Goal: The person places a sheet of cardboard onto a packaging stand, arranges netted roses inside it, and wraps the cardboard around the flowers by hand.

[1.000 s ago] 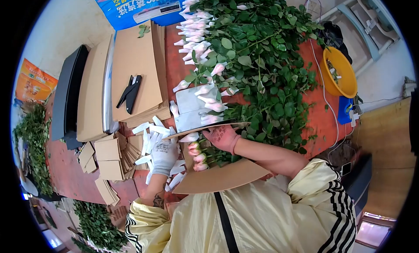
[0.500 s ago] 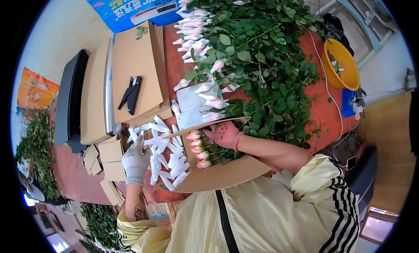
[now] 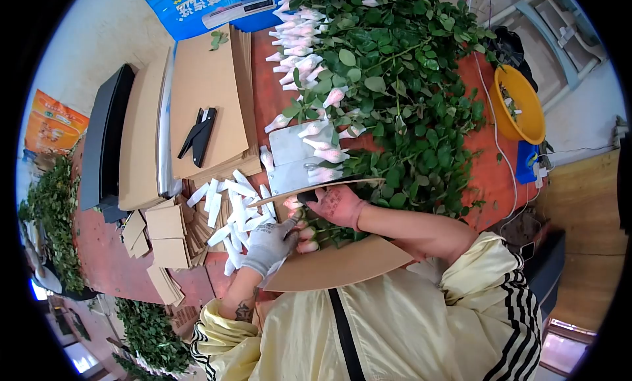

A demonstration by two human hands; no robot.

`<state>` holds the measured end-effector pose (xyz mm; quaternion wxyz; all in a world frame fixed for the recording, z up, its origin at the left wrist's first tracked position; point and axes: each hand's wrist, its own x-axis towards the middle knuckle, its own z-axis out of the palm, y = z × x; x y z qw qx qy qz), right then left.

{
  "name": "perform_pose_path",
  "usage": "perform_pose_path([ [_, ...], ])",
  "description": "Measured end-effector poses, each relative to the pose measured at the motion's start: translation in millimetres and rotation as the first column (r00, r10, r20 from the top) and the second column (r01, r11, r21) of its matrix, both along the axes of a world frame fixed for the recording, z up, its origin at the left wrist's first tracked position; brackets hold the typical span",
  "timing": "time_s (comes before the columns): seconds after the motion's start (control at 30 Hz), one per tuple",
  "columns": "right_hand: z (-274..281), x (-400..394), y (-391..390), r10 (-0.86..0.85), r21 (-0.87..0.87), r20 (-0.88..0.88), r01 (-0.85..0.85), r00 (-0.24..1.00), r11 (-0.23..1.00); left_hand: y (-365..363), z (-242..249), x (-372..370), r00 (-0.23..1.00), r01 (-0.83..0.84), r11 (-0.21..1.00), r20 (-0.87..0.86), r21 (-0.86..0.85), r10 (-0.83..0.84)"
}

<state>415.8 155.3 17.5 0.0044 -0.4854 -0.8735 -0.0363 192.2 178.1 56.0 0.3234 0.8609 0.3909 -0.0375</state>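
Note:
A bent cardboard sheet (image 3: 349,268) lies against my front, with a row of pink roses (image 3: 307,240) inside it, their stems pointing right. My right hand (image 3: 337,206), in a pinkish-red glove, is closed at the sheet's raised far edge; a dark piece shows by its fingertips. My left hand (image 3: 270,244), in a pale grey glove, reaches over the sheet's left side. Its thumb and fingers are spread at the rose heads and partly cover them. Just beyond my left hand lies a heap of white foam sleeves (image 3: 230,206).
Sleeved roses (image 3: 322,155) with leafy stems (image 3: 421,131) cover the table's far side. A black stapler (image 3: 199,137) rests on stacked cardboard (image 3: 214,85). Small cardboard pieces (image 3: 166,233) lie at left. A yellow basin (image 3: 525,111) and a white cable (image 3: 495,127) are at right.
My left hand has moved right, from the foam sleeve heap to the rose heads. Some sleeves in the heap have shifted. My right hand stays at the cardboard edge.

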Motion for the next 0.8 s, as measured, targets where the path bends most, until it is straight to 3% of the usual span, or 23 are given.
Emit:
perform_pose_path([
  [0.03, 6.2, -2.8, 0.1, 0.043, -0.096, 0.106, -0.033, 0.993, 0.995, -0.3, -2.9, -0.9, 0.999, -0.042, 0.999, 0.005, -0.018, 0.042],
  [0.13, -4.3, 2.5, 3.3, 0.104, -0.006, 0.012, -0.104, 0.994, 0.995, 5.0, -10.8, -0.2, 0.997, -0.056, 0.998, 0.05, 0.005, 0.055],
  [0.27, 40.1, -1.0, -2.3, 0.036, -0.169, 0.055, -0.026, 0.998, 0.985, 13.6, -7.5, 1.0, 0.997, -0.044, 0.995, 0.064, 0.085, 0.039],
  [0.3, 47.8, -1.0, -8.1, 0.02, -0.176, -0.068, -0.032, 0.997, 0.984, 14.8, -12.5, -0.8, 0.997, -0.055, 0.995, 0.065, 0.082, 0.049],
  [0.43, 47.0, -6.4, -10.0, 0.044, -0.297, -0.099, -0.072, 0.994, 0.952, 17.3, -23.1, -0.9, 0.994, -0.026, 0.99, 0.109, 0.142, 0.01],
  [0.6, 29.3, -7.2, -4.0, -0.013, -0.26, -0.099, -0.014, 0.995, 0.966, 19.2, -22.2, 2.4, 0.985, -0.041, 0.995, 0.169, 0.088, 0.025],
  [0.67, 23.4, -6.6, -0.3, 0.006, -0.249, -0.075, -0.024, 0.997, 0.968, 22.6, -23.0, 3.5, 0.991, -0.022, 0.993, 0.131, 0.116, 0.006],
  [0.73, 15.7, -6.5, 3.0, 0.06, -0.101, -0.145, -0.075, 0.988, 0.992, 30.5, -28.4, 4.5, 0.996, 0.035, 0.989, 0.076, 0.143, -0.046],
  [0.8, 10.4, -7.7, 4.4, 0.059, -0.143, -0.086, -0.071, 0.995, 0.987, 35.1, -35.1, 2.3, 0.996, 0.087, 0.982, 0.02, 0.168, -0.092],
])
